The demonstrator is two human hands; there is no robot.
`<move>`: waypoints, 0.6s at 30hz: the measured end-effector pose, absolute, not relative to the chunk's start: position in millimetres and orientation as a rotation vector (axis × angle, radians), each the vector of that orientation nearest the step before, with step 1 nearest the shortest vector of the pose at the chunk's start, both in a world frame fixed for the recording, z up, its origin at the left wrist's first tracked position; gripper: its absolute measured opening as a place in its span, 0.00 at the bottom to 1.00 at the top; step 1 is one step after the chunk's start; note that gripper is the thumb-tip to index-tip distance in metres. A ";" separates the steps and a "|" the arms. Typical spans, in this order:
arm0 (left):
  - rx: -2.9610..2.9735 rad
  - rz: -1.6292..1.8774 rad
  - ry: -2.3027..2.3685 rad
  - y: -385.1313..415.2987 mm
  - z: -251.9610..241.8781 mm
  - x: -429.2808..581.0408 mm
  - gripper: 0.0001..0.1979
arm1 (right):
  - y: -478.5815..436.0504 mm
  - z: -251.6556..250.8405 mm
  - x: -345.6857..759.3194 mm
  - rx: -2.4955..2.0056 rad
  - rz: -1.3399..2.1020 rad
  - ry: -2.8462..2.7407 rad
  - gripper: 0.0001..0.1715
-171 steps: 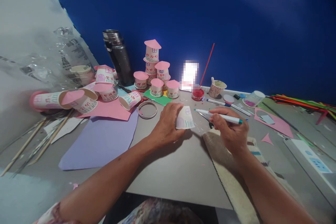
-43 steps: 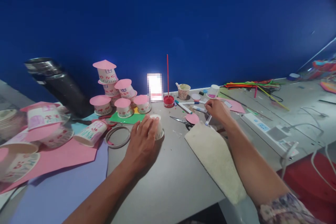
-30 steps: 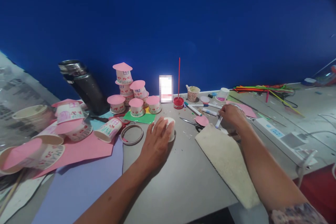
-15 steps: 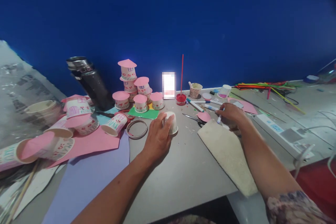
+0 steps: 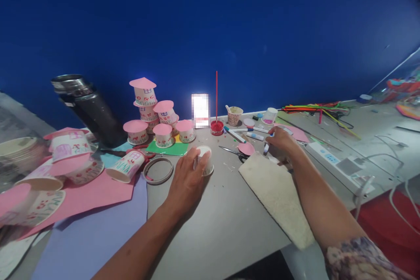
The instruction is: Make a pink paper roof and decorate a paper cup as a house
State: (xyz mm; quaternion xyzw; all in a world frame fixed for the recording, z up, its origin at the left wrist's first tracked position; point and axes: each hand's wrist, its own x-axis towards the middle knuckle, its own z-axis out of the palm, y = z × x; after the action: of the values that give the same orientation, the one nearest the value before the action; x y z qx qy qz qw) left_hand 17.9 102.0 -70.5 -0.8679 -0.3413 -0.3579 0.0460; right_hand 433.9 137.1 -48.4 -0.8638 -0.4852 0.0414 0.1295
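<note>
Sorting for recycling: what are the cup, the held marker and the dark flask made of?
Cup under the left hand: likely thin paper, matte white, rolled rim. Marker in the right hand: seemingly plastic, smooth white barrel. Flask: probably steel, glossy dark body, bright metallic collar.

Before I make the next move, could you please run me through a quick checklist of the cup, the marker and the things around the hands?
1. Cup steadied: the left hand wraps the upturned paper cup, which stands on the table: ok.
2. Marker held: the right hand grips a marker: ok.
3. Marker uncapped: too small to see: cannot tell.
4. Marker at the cup: the two hands are well apart: not ok.
5. Scissors out of the way: they lie between the hands, touched by neither: ok.
6. Red paint pot safe: upright behind the cup, apart from both hands: ok.
</note>
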 end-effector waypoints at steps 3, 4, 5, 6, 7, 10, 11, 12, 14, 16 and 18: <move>-2.641 -1.082 -1.038 102.1 -73.5 17.7 0.38 | 138.1 -51.0 434.3 -2.497 0.110 -1.394 0.18; -2.634 -1.077 -1.035 102.2 -74.5 17.7 0.38 | 138.5 -52.3 433.6 -2.489 0.113 -1.399 0.17; -2.627 -1.068 -1.032 102.2 -75.3 17.7 0.38 | 138.9 -53.6 432.8 -2.481 0.117 -1.405 0.17; -2.620 -1.061 -1.030 102.3 -76.1 17.7 0.37 | 139.2 -54.8 431.9 -2.473 0.121 -1.411 0.17; -2.614 -1.053 -1.032 102.4 -76.8 17.8 0.37 | 139.6 -55.8 431.1 -2.466 0.124 -1.416 0.17; -2.613 -1.031 -1.048 102.4 -78.2 18.1 0.36 | 140.6 -57.4 429.1 -2.438 0.138 -1.434 0.16; -2.616 -1.028 -1.054 102.3 -78.4 18.3 0.35 | 140.8 -57.5 428.4 -2.427 0.148 -1.444 0.14; -2.619 -1.024 -1.060 102.2 -78.4 18.4 0.35 | 141.0 -57.3 427.5 -2.416 0.158 -1.454 0.13; -2.616 -1.022 -1.065 101.9 -77.7 18.6 0.34 | 141.0 -56.5 425.7 -2.404 0.163 -1.460 0.14; -2.605 -1.025 -1.056 101.8 -76.4 18.8 0.34 | 140.7 -54.9 424.1 -2.407 0.144 -1.444 0.16; -2.599 -1.030 -1.034 102.1 -75.0 18.9 0.33 | 140.4 -53.0 423.0 -2.412 0.123 -1.421 0.16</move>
State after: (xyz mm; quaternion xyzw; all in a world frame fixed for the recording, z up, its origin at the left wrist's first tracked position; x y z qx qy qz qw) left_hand 18.9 102.1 -75.0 -0.8691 -0.3456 -0.3445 0.0805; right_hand 423.0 140.4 -53.0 -0.8483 -0.5000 0.0433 0.1690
